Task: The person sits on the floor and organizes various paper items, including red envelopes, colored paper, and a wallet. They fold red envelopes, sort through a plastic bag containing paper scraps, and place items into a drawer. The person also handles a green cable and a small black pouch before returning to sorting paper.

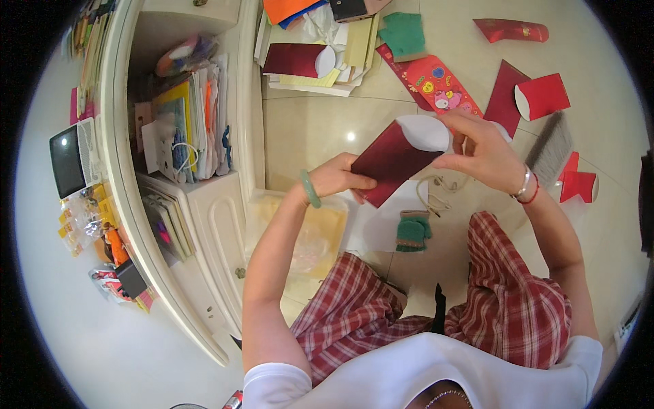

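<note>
A dark red paper envelope with a rounded white flap hangs in front of me, tilted, above the floor. Its lower left end is gripped by my left hand, thumb on top. At the upper right, by the raised flap, my right hand has its fingers curled around the flap's edge; their tips are partly hidden. Beyond it lie a bright red envelope with cartoon pictures and a plain dark red one. Nearer to my knees, a green knitted glove rests on a white sheet.
An open cabinet with folders stands along the left. A paper stack carries another dark red envelope. A second green glove, more red envelopes, a grey brush-like block and a translucent box lie on the tiles.
</note>
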Demonstrator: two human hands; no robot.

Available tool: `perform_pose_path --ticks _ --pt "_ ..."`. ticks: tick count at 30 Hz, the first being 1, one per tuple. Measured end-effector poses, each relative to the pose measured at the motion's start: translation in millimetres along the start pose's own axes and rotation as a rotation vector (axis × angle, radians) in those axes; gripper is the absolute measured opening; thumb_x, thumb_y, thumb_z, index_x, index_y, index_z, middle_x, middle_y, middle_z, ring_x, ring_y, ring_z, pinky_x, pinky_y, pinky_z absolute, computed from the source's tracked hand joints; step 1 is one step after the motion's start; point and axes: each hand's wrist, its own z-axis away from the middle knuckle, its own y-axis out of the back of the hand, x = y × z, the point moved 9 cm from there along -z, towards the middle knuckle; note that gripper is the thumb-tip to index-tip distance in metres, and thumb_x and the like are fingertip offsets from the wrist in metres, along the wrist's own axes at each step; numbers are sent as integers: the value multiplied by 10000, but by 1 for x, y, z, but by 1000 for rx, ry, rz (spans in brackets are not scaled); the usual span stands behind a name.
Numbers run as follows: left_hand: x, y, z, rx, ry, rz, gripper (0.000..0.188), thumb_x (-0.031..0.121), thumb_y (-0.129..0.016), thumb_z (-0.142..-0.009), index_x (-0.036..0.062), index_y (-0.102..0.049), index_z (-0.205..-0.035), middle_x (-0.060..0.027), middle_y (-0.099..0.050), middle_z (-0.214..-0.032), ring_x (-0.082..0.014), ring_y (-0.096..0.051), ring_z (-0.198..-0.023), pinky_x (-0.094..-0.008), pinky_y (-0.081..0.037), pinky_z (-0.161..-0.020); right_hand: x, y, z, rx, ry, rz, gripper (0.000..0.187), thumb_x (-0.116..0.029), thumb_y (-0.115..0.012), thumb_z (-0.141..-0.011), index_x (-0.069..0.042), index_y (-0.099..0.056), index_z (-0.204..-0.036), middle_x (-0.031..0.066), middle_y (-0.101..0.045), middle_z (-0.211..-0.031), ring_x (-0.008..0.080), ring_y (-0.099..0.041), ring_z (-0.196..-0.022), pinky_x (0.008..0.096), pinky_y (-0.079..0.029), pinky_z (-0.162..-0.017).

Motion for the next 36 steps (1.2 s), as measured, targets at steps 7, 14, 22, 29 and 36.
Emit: perform_pose_path --ticks 7,14,22,29,36 --pt "11 81 31 415 -145 17 425 268 -669 -899 28 -563 -1234 -84 -678 -899 -123 -653 -668 -261 -530 -521 74 -31 -39 -43 -385 -462 203 -158 -663 -893 23 -589 -948 66 -640 -775 126 -605 -537 249 -489 -475" --pt "-8 150 87 1055 -465 454 503 374 -514 -986 72 -410 -1375 -136 -616 -1162 -208 -662 -914 -294 -565 -684 63 -62 -110 97 -287 -732 277 -149 -607 -922 84 -558 -1063 138 -644 -885 244 -709 -769 318 -597 -614" --pt "-20 105 49 867 -307 321 444 306 -539 -980 91 -454 -1359 -125 -611 -1195 -220 -662 -966 -306 -557 -756 102 -57 -162 121 -258 -325 547 -288 -670 -865 58 -506 -1256 144 -666 -992 208 -693 -862 331 -575 -669" --pt "-35 45 -13 504 -157 204 378 276 -561 -966 84 -532 -1290 -84 -633 -1149 -169 -647 -952 -297 -533 -788 132 32 -49 344 -281 977 611 -399 -769 -725 -112 -552 -1219 74 -557 -1208 298 -570 -1103 436 -482 -871" --pt "-1 -10 -60 311 -164 99 369 261 -529 -986 73 -527 -1304 -86 -629 -1146 -174 -637 -977 -307 -531 -807 186 53 -40 294 -456 549 421 -369 -774 -750 -42 -653 -986 107 -650 -868 252 -647 -809 377 -524 -710"
